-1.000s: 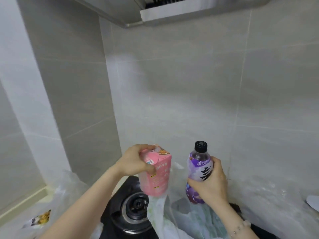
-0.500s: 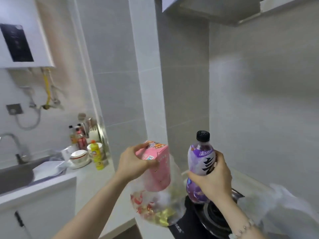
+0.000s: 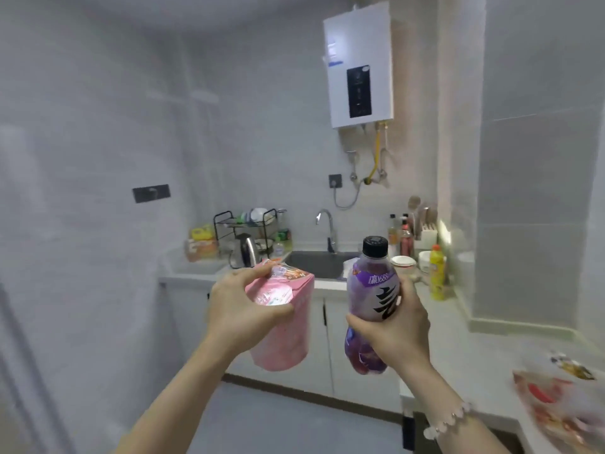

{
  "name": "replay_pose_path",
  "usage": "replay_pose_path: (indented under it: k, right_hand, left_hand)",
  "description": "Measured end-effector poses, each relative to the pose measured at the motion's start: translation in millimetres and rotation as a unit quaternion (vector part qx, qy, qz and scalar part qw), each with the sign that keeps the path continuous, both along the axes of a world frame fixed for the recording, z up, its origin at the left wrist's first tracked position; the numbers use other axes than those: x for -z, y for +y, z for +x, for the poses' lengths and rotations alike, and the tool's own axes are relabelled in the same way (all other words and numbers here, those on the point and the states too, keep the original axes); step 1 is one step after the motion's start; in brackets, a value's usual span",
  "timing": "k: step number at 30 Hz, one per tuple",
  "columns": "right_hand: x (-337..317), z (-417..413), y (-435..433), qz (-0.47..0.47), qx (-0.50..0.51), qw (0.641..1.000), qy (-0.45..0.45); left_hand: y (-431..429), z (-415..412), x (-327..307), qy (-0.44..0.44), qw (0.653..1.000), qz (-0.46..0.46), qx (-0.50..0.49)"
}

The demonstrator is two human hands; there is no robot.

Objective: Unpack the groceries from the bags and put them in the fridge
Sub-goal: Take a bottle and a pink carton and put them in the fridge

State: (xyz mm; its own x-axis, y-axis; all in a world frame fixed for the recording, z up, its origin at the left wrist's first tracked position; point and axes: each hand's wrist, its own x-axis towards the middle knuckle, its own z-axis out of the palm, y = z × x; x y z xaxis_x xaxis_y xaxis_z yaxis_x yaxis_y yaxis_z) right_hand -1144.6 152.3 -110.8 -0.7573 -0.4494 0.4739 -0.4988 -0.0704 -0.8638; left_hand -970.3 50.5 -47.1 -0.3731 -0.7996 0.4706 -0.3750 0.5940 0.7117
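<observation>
The left hand (image 3: 239, 309) grips a pink carton (image 3: 284, 326); the right hand (image 3: 397, 332) grips a purple bottle (image 3: 371, 299), cap on, above open floor (image 3: 278, 421).

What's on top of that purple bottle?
A black cap sits on the purple bottle. The right hand wraps its middle, covering part of the label.

There is 1 pink carton (image 3: 288, 335) and 1 purple bottle (image 3: 371, 290).
</observation>
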Motion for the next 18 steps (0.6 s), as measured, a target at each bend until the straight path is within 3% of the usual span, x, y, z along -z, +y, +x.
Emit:
replay_pose_path:
  k: [8, 18]
  right_hand:
    - [-26.3, 196.4, -94.6, -0.008, -0.286, 0.958, 0.014]
    - [-31.2, 412.3, -103.1, -0.021, -0.585, 0.810, 0.018]
  left_hand:
    - [11.4, 227.3, -21.4, 0.009, 0.972, 0.015, -0.232]
    - [118.9, 426.6, -18.3, 0.026, 0.860, 0.014, -0.509]
